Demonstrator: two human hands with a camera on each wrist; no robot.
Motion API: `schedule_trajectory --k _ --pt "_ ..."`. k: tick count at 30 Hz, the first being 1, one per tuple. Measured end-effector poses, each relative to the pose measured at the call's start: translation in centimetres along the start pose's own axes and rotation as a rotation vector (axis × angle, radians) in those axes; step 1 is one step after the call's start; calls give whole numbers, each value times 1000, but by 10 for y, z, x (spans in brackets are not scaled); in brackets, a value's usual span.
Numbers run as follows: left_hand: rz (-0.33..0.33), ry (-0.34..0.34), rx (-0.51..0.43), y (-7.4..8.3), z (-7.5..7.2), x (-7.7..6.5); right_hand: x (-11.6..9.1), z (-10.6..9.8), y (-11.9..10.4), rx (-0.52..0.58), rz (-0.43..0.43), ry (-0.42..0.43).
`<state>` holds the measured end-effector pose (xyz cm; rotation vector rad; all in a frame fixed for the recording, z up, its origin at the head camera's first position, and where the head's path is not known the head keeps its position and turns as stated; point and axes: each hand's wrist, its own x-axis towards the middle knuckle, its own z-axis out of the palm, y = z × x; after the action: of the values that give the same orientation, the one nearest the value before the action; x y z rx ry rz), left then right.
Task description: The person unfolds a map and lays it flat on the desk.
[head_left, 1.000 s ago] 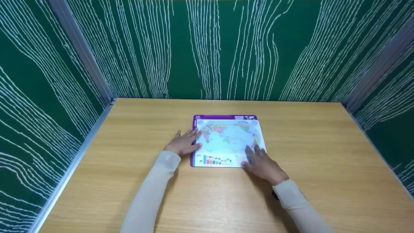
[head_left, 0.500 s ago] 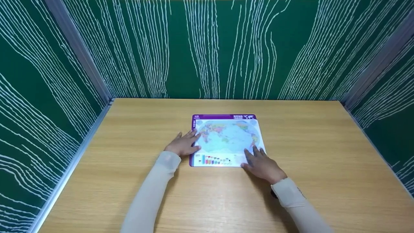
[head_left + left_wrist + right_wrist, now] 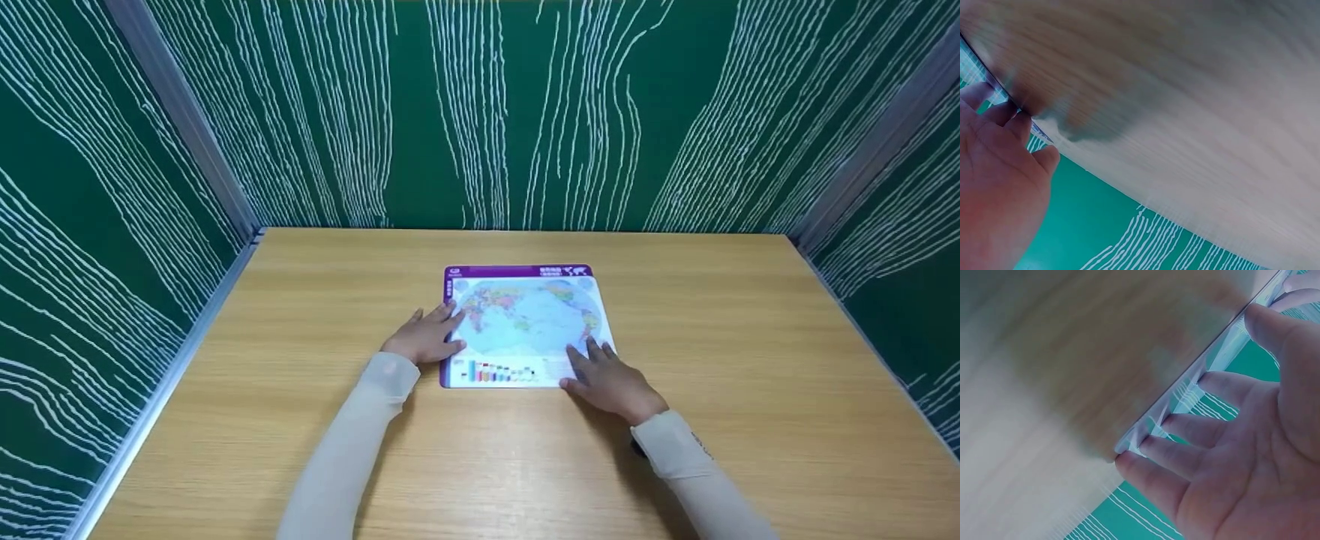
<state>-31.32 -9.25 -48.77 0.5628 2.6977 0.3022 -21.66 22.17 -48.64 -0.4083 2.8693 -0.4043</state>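
A flat, thin sheet printed with a world map (image 3: 525, 322), purple along its top and left edges, lies on the wooden table (image 3: 480, 465). Coloured bars are printed along its lower part. My left hand (image 3: 424, 337) is spread at the sheet's left edge, its fingertips resting over the border. On the lower right corner rests my right hand (image 3: 616, 386), fingers straight and apart. In the left wrist view, the fingers (image 3: 1016, 124) meet the sheet's edge. The right wrist view has the fingertips (image 3: 1154, 444) touching the glossy surface of the sheet.
Green panels (image 3: 420, 112) with wavy white lines stand behind the table and on both sides. Grey metal posts (image 3: 187, 120) rise at the back corners. Both forearms, in pale sleeves (image 3: 345, 450), reach in from the near side.
The view has shifted very slightly. Both hands stay in the same places on the map sheet, and the sheet has hardly moved against the table.
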Motion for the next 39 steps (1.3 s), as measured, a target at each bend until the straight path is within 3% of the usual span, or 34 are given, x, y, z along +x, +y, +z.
schedule_trajectory --k 12,21,39 --pt "2 1 54 4 2 -6 2 -5 4 20 7 -43" --pt "20 -49 31 6 2 -13 8 -9 13 8 -31 -66" --pt "7 -18 31 13 11 -22 18 -22 18 151 121 -179"
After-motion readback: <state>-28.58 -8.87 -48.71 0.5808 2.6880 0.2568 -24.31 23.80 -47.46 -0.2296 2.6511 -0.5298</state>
